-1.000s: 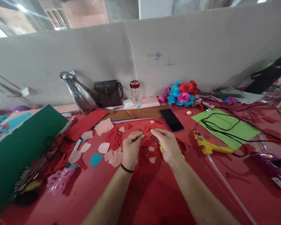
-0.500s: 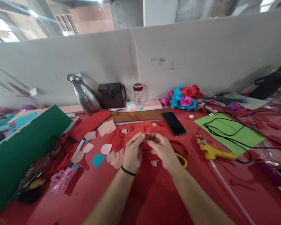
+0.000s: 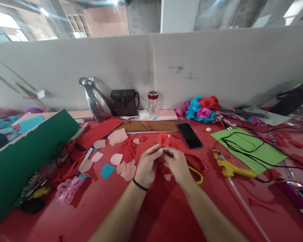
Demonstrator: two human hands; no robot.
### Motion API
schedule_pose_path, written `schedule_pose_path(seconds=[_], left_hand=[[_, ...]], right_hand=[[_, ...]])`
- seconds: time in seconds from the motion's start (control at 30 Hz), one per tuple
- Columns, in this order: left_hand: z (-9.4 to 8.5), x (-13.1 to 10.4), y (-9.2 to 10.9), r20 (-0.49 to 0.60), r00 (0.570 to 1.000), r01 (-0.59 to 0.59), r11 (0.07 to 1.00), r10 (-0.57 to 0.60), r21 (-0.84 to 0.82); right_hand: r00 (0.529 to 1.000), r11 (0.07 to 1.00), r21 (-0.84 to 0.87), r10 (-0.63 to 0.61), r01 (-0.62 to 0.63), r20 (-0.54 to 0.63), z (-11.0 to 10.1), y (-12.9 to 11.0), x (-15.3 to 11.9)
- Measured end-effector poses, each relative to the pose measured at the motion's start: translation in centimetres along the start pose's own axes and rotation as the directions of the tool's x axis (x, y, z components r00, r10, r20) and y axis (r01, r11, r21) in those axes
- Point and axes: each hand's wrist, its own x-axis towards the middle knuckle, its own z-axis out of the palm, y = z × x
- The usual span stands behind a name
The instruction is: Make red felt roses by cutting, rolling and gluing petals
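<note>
One red paper petal [image 3: 164, 138], mid-scene, pinched between the fingertips of left hand [image 3: 146, 166] and right hand [image 3: 177, 165]; far side, from left: one steel jug [image 3: 98, 102], inside hidden; one dark bag [image 3: 125, 103], flap down; one red-lidded clear bottle [image 3: 153, 105], contents hard to tell

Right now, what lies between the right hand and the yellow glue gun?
In the head view, red and yellow scissors handles lie between the right hand and glue gun.
</note>
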Motion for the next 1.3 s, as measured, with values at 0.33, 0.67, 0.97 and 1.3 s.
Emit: schedule_pose_path(seconds=[0.33, 0.67, 0.97, 1.3], left_hand=[[-1.0, 1.0, 1.2, 0.118, 0.993, -0.005, 0.999, -0.001, 0.049], [-1.5, 1.2, 1.8, 0.201, 0.977, 0.055, 0.995, -0.071, 0.085], [-1.3, 0.9, 2.0, 0.207, 0.978, 0.014, 0.993, -0.037, 0.113], [-0.9, 0.3, 2.2, 0.208, 0.978, -0.018, 0.993, -0.007, 0.120]], right_hand=[[0.993, 0.992, 0.110, 0.058, -0.069, 0.103, -0.1, -1.1, -0.1], [0.978, 0.986, 0.126, 0.080, -0.105, 0.193, -0.1, -0.4, 0.0], [0.973, 0.980, 0.165, 0.071, -0.108, 0.218, -0.1, -0.6, 0.0], [0.971, 0.982, 0.146, 0.088, -0.123, 0.224, -0.3, -1.3, -0.1]])
